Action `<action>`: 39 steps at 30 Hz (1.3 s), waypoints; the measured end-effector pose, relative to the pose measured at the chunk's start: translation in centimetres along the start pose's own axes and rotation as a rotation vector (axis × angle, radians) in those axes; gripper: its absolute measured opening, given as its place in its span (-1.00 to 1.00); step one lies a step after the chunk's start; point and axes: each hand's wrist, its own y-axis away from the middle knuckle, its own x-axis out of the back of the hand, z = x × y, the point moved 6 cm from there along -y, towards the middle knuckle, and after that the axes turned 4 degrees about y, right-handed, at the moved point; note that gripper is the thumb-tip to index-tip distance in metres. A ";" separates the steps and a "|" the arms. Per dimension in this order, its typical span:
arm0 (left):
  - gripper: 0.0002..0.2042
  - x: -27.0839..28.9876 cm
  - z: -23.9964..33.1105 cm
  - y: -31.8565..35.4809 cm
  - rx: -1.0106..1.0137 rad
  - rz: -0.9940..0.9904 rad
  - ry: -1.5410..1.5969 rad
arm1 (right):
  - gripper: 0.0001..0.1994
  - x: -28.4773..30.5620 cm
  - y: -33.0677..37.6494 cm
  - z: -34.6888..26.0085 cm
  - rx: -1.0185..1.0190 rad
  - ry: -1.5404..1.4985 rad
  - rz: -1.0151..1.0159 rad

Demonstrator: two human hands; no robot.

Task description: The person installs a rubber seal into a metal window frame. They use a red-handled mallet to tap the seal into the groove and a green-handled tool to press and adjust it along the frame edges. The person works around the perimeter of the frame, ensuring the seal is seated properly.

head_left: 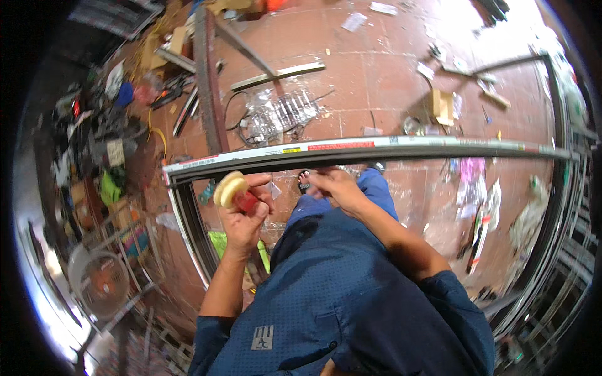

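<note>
My left hand (241, 222) is closed around a spool-like thing (231, 189) with a pale yellow round end and a red barrel. It is held just below the top bar of a large metal frame (351, 149), near the left corner. My right hand (338, 189) is by the middle of the same bar, bent inward at the wrist. Its fingers are smeared by motion, so whether they pinch anything does not show. Strips of printed film cover the bar's upper face. The frame reaches around me on the left and right.
Beyond the frame, a brown metal beam (207, 81) and a loose profile (279, 76) are on the tiled floor (351, 37). Clear plastic wrap (282, 116) and an open carton (443, 106) lie nearby. Clutter piles up at left, above a fan (100, 279).
</note>
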 end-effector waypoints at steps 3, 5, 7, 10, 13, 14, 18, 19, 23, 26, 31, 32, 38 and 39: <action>-0.67 -2.1 1.4 -3.0 -0.040 -0.269 -0.045 | -0.61 -1.7 -2.1 1.4 0.055 -0.091 0.101; -0.69 -3.9 1.6 -4.4 -0.073 -0.436 -0.084 | -0.65 -2.4 -1.7 0.2 0.096 -0.048 0.152; -0.70 -6.0 1.0 -5.6 -0.161 -0.608 -0.001 | -0.67 -2.3 -1.4 0.2 0.117 -0.048 0.259; -0.66 -10.4 -0.3 -6.2 -0.177 -0.782 0.129 | -0.69 -1.6 -0.6 -0.2 0.233 -0.020 0.322; -0.55 -12.2 -2.8 -6.7 -0.123 -0.870 0.193 | -0.73 -1.2 -0.1 -0.8 0.319 -0.027 0.293; -0.54 -12.2 -3.6 -7.0 -0.122 -0.884 0.183 | -0.73 -1.1 0.0 -0.8 0.324 -0.063 0.304; -0.49 -12.3 -5.5 -8.2 -0.101 -0.941 0.136 | -0.75 -0.9 -0.1 -0.5 0.333 -0.175 0.322; -0.48 -12.3 -5.7 -8.6 -0.077 -0.959 0.140 | -0.76 -0.8 -0.4 -0.3 0.328 -0.187 0.307; -0.46 -12.8 -5.4 -9.2 -0.085 -0.985 0.094 | -0.80 0.0 -1.2 -0.2 0.308 -0.343 0.241; -0.46 -12.8 -4.8 -9.2 -0.097 -0.967 0.081 | -0.82 -0.1 -1.2 -0.9 0.282 -0.292 0.249; -0.45 -12.0 -5.0 -9.0 -0.106 -1.051 0.125 | -0.83 -0.4 -1.2 -0.4 0.332 -0.217 0.351; -0.45 -12.0 -5.2 -9.4 -0.094 -1.050 0.140 | -0.83 -0.4 -1.2 -0.5 0.337 -0.232 0.371; -0.47 -13.8 -6.3 -8.8 -0.075 -1.040 0.267 | -0.75 -0.6 -2.4 1.5 0.360 -0.104 0.440; -0.47 -14.5 -6.4 -8.8 -0.095 -1.020 0.209 | -0.74 -1.0 -0.6 -0.3 0.358 -0.151 0.461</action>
